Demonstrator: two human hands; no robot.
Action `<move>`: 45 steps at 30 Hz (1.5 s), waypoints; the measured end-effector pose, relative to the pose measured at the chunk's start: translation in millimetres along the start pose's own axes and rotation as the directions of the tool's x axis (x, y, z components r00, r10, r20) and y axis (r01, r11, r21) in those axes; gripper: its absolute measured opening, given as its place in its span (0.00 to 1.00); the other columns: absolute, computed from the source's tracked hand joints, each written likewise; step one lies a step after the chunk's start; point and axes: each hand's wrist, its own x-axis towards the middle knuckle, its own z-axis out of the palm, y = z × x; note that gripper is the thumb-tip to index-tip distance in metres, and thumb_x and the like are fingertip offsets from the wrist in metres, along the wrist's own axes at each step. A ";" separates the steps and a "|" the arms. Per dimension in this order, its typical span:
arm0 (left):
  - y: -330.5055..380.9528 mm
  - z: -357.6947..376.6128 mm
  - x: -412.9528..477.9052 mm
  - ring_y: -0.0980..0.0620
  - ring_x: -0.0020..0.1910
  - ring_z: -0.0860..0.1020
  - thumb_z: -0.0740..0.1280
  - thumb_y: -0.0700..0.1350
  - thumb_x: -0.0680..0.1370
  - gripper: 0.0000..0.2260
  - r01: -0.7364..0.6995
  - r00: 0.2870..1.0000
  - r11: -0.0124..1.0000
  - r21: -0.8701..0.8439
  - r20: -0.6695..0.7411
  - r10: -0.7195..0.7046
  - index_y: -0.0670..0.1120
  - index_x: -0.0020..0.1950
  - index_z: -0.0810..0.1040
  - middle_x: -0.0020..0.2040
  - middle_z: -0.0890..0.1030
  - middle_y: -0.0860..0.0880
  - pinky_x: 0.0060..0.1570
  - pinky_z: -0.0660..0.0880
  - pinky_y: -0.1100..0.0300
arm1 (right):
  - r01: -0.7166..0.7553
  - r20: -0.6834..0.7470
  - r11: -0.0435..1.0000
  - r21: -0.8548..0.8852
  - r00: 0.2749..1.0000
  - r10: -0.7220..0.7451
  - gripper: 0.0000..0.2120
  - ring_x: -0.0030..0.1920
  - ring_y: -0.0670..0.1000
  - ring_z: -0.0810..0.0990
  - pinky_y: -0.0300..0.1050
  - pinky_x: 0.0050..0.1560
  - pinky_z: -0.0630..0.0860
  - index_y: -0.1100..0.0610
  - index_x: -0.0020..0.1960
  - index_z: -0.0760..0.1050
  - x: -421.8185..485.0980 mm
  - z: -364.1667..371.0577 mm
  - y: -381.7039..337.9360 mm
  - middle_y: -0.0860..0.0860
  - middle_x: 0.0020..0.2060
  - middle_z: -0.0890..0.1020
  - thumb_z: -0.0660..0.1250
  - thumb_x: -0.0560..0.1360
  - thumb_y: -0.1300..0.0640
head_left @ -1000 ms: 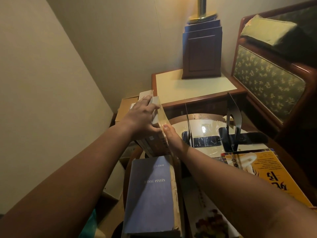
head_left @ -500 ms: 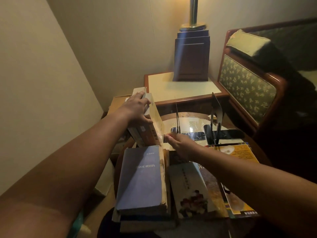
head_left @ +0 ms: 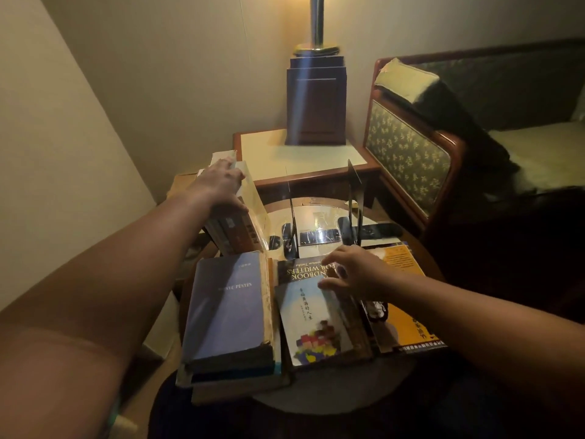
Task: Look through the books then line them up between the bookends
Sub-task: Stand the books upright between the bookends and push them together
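So the left hand (head_left: 218, 185) is clamped over the top of a few upright books (head_left: 235, 229) at the back left of the round glass counter (head_left: 319, 217). They stand on end, a bit tilted, spines facing us. The two thin black metal bookends (head_left: 353, 210) are just to their right, near each other. The right hand (head_left: 354, 274) is spread wide and holds nothing, its fingertips on the far edge of a small glossy paperback (head_left: 313, 324). That one lies flat, long side running away from us, on a dark handbook (head_left: 300, 269) whose title reads upside down. A worn blue hardback (head_left: 228, 305) tops a stack at left, and an orange book (head_left: 402, 312) is at right.
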 end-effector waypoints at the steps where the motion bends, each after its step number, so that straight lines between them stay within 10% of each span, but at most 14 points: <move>1: -0.2 0.2 0.6 0.41 0.77 0.57 0.77 0.54 0.69 0.36 0.000 1.000 1.000 -0.003 0.002 0.000 0.47 0.74 0.68 0.79 0.56 0.44 0.70 0.63 0.43 | 0.024 0.028 0.997 -0.068 0.999 -0.022 0.30 0.60 0.48 0.73 0.45 0.56 0.75 0.47 0.70 0.72 -1.7 4.1 -5.1 0.51 0.66 0.74 0.70 0.72 0.36; 6: -1.7 2.5 1.1 0.41 0.77 0.55 0.76 0.54 0.70 0.36 -0.002 1.000 1.000 -0.015 -0.003 0.002 0.47 0.74 0.68 0.79 0.55 0.45 0.71 0.61 0.43 | 0.058 0.193 0.946 -0.319 0.981 0.005 0.48 0.73 0.56 0.61 0.55 0.69 0.65 0.46 0.78 0.59 -4.2 23.0 -20.2 0.52 0.73 0.63 0.71 0.66 0.28; 23: 1.3 5.4 0.0 0.40 0.76 0.59 0.76 0.54 0.69 0.35 0.010 0.999 1.000 -0.020 -0.032 -0.010 0.49 0.73 0.68 0.79 0.57 0.46 0.67 0.67 0.42 | -0.372 0.028 0.888 0.269 0.925 0.379 0.32 0.56 0.54 0.77 0.50 0.51 0.82 0.53 0.61 0.69 5.3 -1.2 8.9 0.52 0.58 0.76 0.83 0.64 0.52; 29: -0.3 5.6 0.2 0.41 0.76 0.59 0.76 0.55 0.69 0.35 -0.001 1.000 1.000 -0.008 -0.031 0.001 0.49 0.73 0.68 0.79 0.56 0.46 0.68 0.67 0.41 | -0.095 -0.113 0.764 0.638 0.970 0.215 0.20 0.52 0.59 0.83 0.55 0.40 0.85 0.61 0.65 0.75 -0.2 -34.6 -3.0 0.58 0.55 0.78 0.73 0.74 0.65; 32: 0.0 5.2 0.9 0.40 0.76 0.58 0.76 0.55 0.69 0.35 -0.004 1.000 1.000 -0.005 -0.025 0.004 0.48 0.73 0.68 0.79 0.56 0.45 0.69 0.66 0.41 | 0.114 -0.396 0.844 0.525 0.910 0.123 0.21 0.55 0.60 0.83 0.52 0.39 0.85 0.62 0.65 0.77 4.0 -35.8 -12.8 0.59 0.59 0.80 0.75 0.74 0.63; 35: 0.7 4.8 0.8 0.41 0.76 0.58 0.76 0.54 0.70 0.35 0.002 1.000 1.000 -0.004 -0.023 -0.002 0.48 0.73 0.68 0.79 0.56 0.45 0.69 0.66 0.41 | 0.210 -0.619 0.958 0.194 0.784 -0.046 0.20 0.52 0.57 0.84 0.28 0.42 0.79 0.62 0.64 0.79 11.9 -22.2 -16.0 0.60 0.57 0.81 0.76 0.73 0.62; 45: -1.2 6.5 2.4 0.41 0.76 0.58 0.76 0.56 0.69 0.35 0.001 1.000 1.000 0.002 -0.031 -0.001 0.49 0.73 0.69 0.79 0.57 0.46 0.69 0.65 0.42 | 0.335 -0.482 0.935 0.121 0.843 -0.239 0.33 0.64 0.57 0.79 0.27 0.49 0.77 0.60 0.78 0.63 -2.6 10.8 -23.5 0.61 0.64 0.77 0.71 0.76 0.66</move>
